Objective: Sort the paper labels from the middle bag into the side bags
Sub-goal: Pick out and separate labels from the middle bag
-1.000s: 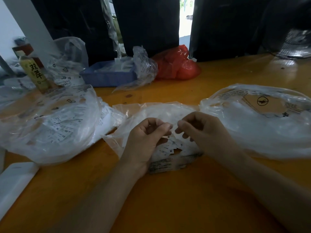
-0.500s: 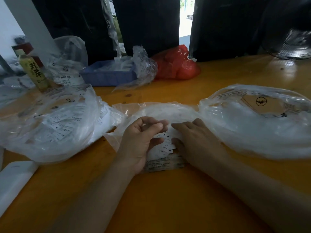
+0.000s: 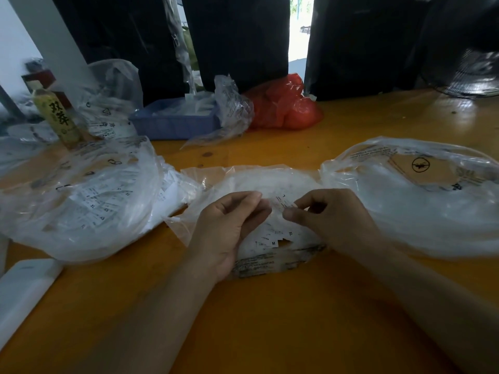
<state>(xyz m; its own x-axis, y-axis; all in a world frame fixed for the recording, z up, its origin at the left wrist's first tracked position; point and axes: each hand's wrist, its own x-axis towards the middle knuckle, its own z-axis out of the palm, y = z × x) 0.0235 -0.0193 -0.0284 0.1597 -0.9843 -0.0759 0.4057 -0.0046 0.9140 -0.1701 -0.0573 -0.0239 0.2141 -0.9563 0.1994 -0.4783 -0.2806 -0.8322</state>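
A clear middle bag (image 3: pixel 270 182) lies on the orange table (image 3: pixel 270 319) with several small white paper labels (image 3: pixel 270 238) at its mouth. My right hand (image 3: pixel 329 214) pinches one white label (image 3: pixel 283 202) between thumb and forefinger above the pile. My left hand (image 3: pixel 229 225) hovers beside it with curled fingers close to the label; whether it holds anything cannot be told. The left side bag (image 3: pixel 75 201) holds several labels. The right side bag (image 3: pixel 421 195) looks filled with white paper.
A blue tray (image 3: pixel 172 122), crumpled clear plastic (image 3: pixel 232 109) and a red bag (image 3: pixel 283 106) stand at the back. A yellow-green bottle (image 3: pixel 58 117) is far left, a white flat object (image 3: pixel 24 287) at the near left edge. A fan (image 3: pixel 469 68) sits far right.
My right hand went down flat into the label pile, then rose again pinching a single label. My left hand stayed beside the bag's mouth.
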